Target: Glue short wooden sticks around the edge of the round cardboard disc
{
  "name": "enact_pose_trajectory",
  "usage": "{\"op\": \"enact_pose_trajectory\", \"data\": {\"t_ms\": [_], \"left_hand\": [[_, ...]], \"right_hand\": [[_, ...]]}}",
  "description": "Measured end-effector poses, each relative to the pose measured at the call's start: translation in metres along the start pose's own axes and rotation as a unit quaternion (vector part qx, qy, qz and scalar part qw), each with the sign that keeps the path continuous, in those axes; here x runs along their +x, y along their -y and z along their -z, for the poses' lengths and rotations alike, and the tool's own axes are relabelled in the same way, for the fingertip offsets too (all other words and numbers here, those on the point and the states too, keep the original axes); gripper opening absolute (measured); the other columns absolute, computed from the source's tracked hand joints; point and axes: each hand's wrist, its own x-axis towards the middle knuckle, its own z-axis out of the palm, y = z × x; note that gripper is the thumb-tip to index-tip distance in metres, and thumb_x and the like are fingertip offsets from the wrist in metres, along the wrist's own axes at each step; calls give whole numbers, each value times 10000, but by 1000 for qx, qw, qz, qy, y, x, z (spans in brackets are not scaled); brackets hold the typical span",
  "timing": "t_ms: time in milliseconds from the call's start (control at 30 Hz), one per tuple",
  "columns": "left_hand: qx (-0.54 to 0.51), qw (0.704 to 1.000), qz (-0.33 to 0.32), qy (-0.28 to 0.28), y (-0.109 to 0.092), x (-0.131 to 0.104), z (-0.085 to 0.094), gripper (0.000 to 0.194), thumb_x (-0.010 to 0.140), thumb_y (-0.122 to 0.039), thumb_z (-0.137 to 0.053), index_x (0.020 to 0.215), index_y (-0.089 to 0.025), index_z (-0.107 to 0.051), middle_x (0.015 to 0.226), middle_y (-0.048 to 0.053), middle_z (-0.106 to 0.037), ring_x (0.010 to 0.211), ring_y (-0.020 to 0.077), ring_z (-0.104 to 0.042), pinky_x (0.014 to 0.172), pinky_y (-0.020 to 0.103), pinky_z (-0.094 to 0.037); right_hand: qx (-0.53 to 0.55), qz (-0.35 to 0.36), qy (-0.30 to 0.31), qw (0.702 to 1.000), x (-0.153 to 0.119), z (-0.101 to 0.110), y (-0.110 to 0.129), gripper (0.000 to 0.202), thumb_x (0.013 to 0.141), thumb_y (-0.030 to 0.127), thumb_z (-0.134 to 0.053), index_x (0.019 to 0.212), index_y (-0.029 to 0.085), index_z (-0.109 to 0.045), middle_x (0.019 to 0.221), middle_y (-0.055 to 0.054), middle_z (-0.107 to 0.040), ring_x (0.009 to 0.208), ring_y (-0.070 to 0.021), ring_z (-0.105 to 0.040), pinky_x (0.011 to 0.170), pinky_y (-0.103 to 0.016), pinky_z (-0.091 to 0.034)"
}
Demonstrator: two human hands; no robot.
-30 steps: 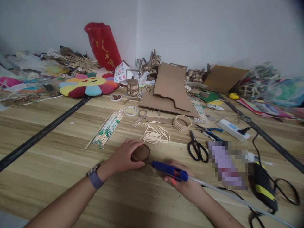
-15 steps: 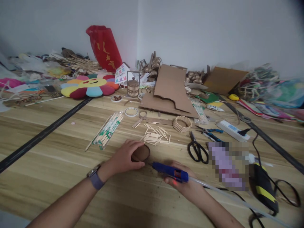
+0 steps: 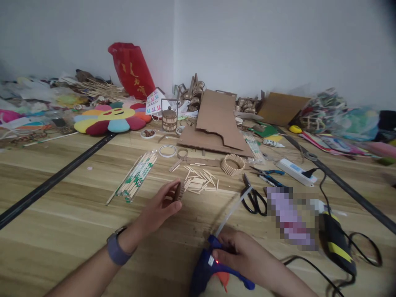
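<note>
Between the thumb and fingers of my left hand [image 3: 161, 208] is a small round cardboard piece [image 3: 177, 192] edged with short sticks, tilted up on its side. My right hand [image 3: 239, 251] grips a blue hot glue gun [image 3: 206, 264] with a red trigger and a lit red light. A clear glue stick [image 3: 230, 212] sticks out of the gun's back end, toward the scissors. Just beyond my left hand lies a loose pile of short wooden sticks [image 3: 198, 181]. A ring of sticks [image 3: 232, 165] stands behind the pile.
Black-handled scissors [image 3: 255, 200], blue pliers [image 3: 269, 175] and a white power strip [image 3: 297, 172] lie at right, near a black and yellow device [image 3: 337, 243] with a cord. Bagged sticks [image 3: 137, 177] lie at left. Cardboard sheets [image 3: 216, 119] and a small lidded basket [image 3: 170, 119] stand behind.
My right hand has drawn the glue gun back toward me and turned it round, away from the cardboard piece. My left hand has shifted slightly left and tipped the piece onto its side.
</note>
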Motion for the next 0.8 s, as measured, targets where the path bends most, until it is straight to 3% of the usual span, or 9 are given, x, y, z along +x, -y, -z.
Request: {"op": "enact_pose_trajectory", "data": {"t_ms": [67, 133, 233, 333, 433, 700, 800], "left_hand": [[-6, 1000, 4, 11, -4, -3, -4, 711, 815, -609, -708, 1396, -235, -541, 1262, 107, -606, 1068, 276, -585, 873, 399, -531], [-2, 1000, 9, 18, -7, -5, -8, 712, 815, -618, -702, 1391, -229, -549, 1226, 100, -620, 1048, 269, -584, 881, 400, -518], [14, 1000, 11, 23, -10, -8, -12, 711, 819, -607, -694, 1392, -213, -545, 1210, 100, -636, 1039, 265, -584, 909, 407, -495], [34, 999, 8, 25, -11, -10, -15, 702, 813, -589, -701, 1384, -210, -550, 1213, 101, -644, 1039, 269, -590, 905, 406, -491], [57, 998, -2, 33, -13, -12, -17, 686, 808, -584, -704, 1369, -216, -561, 1214, 99, -653, 1035, 274, -602, 897, 405, -497], [93, 994, -10, 58, -23, -19, -22, 740, 780, -639, -734, 1373, -233, -556, 1276, 105, -653, 1090, 296, -615, 936, 420, -512], [112, 992, -35, 52, -24, -19, -22, 736, 785, -658, -727, 1370, -243, -559, 1297, 108, -645, 1133, 309, -602, 1000, 450, -487]], "right_hand": [[-150, 19, -128, 980, -3, 3, 2, 344, 939, 402, -566, 663, 197, -561, 608, 24, -509, 561, -133, -477, 536, -247, -345], [-244, 86, -241, 935, -5, 6, 7, 298, 975, 304, -543, 709, 193, -619, 687, -20, -606, 651, -175, -576, 597, -274, -410], [-290, 235, -324, 869, -3, 8, 24, 247, 1028, 252, -509, 869, 186, -687, 777, -50, -675, 737, -192, -633, 658, -284, -471], [-324, 332, -359, 810, 4, 6, 42, 235, 1060, 216, -469, 1006, 177, -694, 852, -58, -716, 761, -182, -628, 682, -287, -477], [-364, 373, -371, 769, 14, 2, 53, 300, 1081, 191, -415, 974, 170, -696, 827, -49, -718, 732, -179, -590, 669, -302, -445], [-440, 414, -384, 698, 18, 0, 55, 336, 1074, 130, -377, 972, 139, -697, 804, -53, -724, 731, -186, -554, 704, -333, -406], [-459, 409, -379, 692, 16, 1, 54, 315, 1050, 108, -390, 994, 146, -697, 818, -59, -726, 738, -191, -560, 724, -342, -422]]}}
